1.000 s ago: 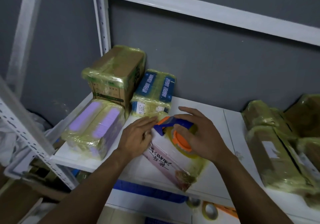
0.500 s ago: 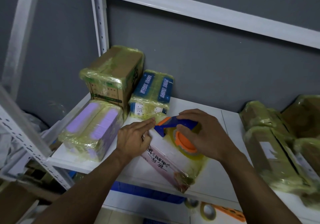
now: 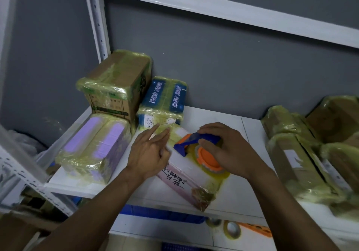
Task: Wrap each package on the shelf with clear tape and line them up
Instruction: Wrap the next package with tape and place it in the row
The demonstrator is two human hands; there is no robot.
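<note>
Hands are meeting over one package on my feed, and I am watching both closely. I am seeing the pink-and-white package [image 3: 184,171] lying flat and askew on the white shelf [image 3: 239,198], its near corner reaching towards the front edge and yellowish film covering its ends. The left hand [image 3: 149,153] is resting on the package's left side with fingers straight and slightly spread, the index finger pointing at the far corner. The right hand [image 3: 231,149] is curling its fingers and thumb round a blue-and-orange tape dispenser [image 3: 206,156], which is sitting on top of the package, its roll lying against the white face.

At the left end of the shelf I am making out three taped packages standing close together: a purple one [image 3: 95,149] in front, a brown carton [image 3: 116,83] behind it, and a blue one [image 3: 165,99] just beside the carton, nearly touching the far corner of the package in hand. Along the right side more wrapped brown parcels [image 3: 291,153] are crowding together. On the lower level a loose tape roll [image 3: 232,229] is lying beside an orange tool [image 3: 256,229].
</note>
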